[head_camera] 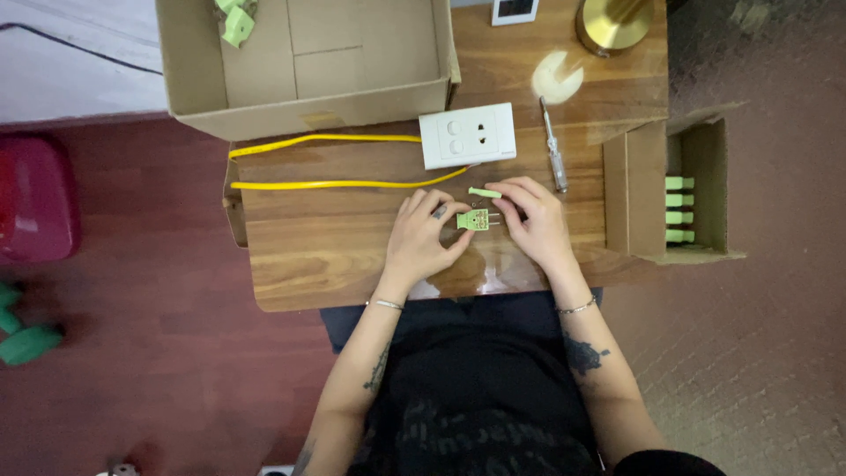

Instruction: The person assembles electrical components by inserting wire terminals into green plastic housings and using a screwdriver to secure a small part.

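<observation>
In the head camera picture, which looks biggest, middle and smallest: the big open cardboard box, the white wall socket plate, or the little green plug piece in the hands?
1. Big open cardboard box, by far the largest.
2. White rectangular wall socket plate.
3. Small green plug piece, held between the left hand and right hand.
All sit on the same wooden table, so the order looks reliable.

Large open brown cardboard box (pixel 308 66) far left on the counter (pixel 352 256); smaller open cardboard box (pixel 665 189) right; small white screen device (pixel 515 11) far edge.

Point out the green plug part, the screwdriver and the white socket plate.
green plug part (pixel 473 219), head view, its body.
screwdriver (pixel 552 145), head view, its shaft.
white socket plate (pixel 467 135), head view, its face.
</observation>
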